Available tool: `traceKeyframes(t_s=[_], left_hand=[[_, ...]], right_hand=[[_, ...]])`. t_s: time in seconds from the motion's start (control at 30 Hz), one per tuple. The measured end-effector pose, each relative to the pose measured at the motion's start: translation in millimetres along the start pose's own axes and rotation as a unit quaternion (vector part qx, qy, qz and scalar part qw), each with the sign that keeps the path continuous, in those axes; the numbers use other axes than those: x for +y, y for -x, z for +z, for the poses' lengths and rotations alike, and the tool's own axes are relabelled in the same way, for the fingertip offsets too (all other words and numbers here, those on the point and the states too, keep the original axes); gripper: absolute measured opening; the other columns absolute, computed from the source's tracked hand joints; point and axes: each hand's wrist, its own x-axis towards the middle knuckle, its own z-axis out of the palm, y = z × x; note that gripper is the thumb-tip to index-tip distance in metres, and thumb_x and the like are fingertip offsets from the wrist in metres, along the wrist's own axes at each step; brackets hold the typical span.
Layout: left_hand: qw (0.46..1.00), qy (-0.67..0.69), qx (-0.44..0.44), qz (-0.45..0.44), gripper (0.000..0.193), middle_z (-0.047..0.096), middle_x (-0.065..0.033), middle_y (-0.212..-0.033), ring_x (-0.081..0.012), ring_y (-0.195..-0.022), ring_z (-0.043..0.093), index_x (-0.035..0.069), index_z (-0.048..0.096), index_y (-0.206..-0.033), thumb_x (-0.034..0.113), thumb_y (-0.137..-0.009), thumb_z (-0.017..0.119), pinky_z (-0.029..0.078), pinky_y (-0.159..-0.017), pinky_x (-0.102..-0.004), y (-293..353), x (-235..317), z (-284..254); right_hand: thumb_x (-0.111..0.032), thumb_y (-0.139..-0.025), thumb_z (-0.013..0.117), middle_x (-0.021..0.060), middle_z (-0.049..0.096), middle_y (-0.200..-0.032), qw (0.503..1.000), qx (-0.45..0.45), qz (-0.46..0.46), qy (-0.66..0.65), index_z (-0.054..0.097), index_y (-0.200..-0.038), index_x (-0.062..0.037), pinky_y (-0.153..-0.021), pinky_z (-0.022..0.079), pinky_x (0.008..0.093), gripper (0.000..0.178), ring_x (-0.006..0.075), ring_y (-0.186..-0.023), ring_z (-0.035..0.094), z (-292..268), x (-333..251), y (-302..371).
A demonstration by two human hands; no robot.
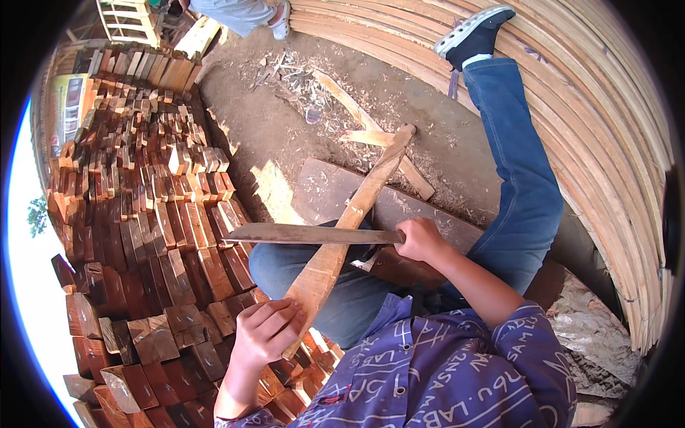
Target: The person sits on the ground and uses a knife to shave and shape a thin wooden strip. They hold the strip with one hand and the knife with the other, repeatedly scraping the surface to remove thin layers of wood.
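My left hand (269,330) is closed on the broad near end of a carved wooden bat-shaped piece (314,274). This piece slants up and away across my bent leg, narrowing toward its far end. In my right hand (419,241) is the handle of a machete (307,235), whose long blade points left and lies across the middle of the wood. Whether the blade touches the wood I cannot tell. The fingers of my right hand wrap round the handle, hiding most of it.
Stacked wooden blocks (178,271) fill the left side. Long planks (571,93) curve along the right. Ahead, wood shavings (285,75) and a loose stick (349,107) lie on the ground near a flat board (414,214). Another person's foot (281,21) shows at the top.
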Motion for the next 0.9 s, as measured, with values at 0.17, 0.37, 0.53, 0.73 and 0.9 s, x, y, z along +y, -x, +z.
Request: traceKeyframes(t_s=[0.17, 0.37, 0.53, 0.73, 0.9], left_hand=[[0.999, 0.000, 0.017, -0.040, 0.020, 0.069, -0.0059, -0.089, -0.0236, -0.085, 0.070, 0.005, 0.068, -0.085, 0.011, -0.065, 0.070, 0.059, -0.067, -0.0348, 25.5, -12.8, 10.0], [0.996, 0.026, 0.015, -0.090, 0.020, 0.068, -0.0076, -0.085, -0.0273, -0.084, 0.070, 0.003, 0.067, -0.083, 0.012, -0.066, 0.071, 0.059, -0.069, -0.0366, 35.1, -10.5, 14.5], [0.992, 0.037, 0.054, -0.107, 0.017, 0.069, -0.0072, -0.086, -0.0249, -0.083, 0.070, 0.004, 0.066, -0.080, 0.011, -0.066, 0.070, 0.058, -0.066, -0.0349, 29.4, -17.3, 8.7], [0.991, 0.009, 0.087, -0.104, 0.012, 0.068, -0.0040, -0.082, -0.0208, -0.075, 0.068, 0.006, 0.064, -0.076, 0.013, -0.067, 0.067, 0.055, -0.060, -0.0333, 14.1, -30.5, -3.5], [0.988, -0.011, 0.113, -0.107, 0.012, 0.064, -0.0030, -0.076, -0.0217, -0.070, 0.065, 0.008, 0.063, -0.075, 0.013, -0.066, 0.067, 0.053, -0.057, -0.0340, 13.7, -22.9, -4.2]], right_hand=[[-0.022, -0.075, 0.064, 0.0215, 0.069, -0.084, 0.995, -0.023, 0.094, -0.003, 0.072, -0.084, -0.0034, -0.080, 0.054, 0.0483, 0.022, 0.0410, -0.087, 0.067, 2.7, 27.9, -18.3], [-0.023, -0.077, 0.066, 0.0238, 0.067, -0.082, 0.999, 0.001, 0.035, -0.011, 0.070, -0.088, -0.0012, -0.078, 0.053, 0.0474, 0.025, 0.0415, -0.084, 0.067, 13.8, 30.5, -11.0], [-0.022, -0.077, 0.071, 0.0233, 0.067, -0.079, 0.996, 0.008, -0.016, -0.083, 0.067, -0.089, 0.0015, -0.073, 0.052, 0.0457, 0.027, 0.0410, -0.080, 0.066, -1.5, 23.1, -4.9], [-0.029, -0.083, 0.072, 0.0213, 0.067, -0.076, 0.992, 0.077, -0.023, -0.096, 0.067, -0.094, 0.0020, -0.068, 0.051, 0.0426, 0.033, 0.0367, -0.074, 0.068, -12.2, 20.1, 5.7], [-0.030, -0.085, 0.072, 0.0202, 0.067, -0.076, 0.987, 0.104, -0.045, -0.115, 0.068, -0.090, 0.0017, -0.067, 0.052, 0.0421, 0.032, 0.0349, -0.072, 0.068, -1.9, 25.5, 8.2]])
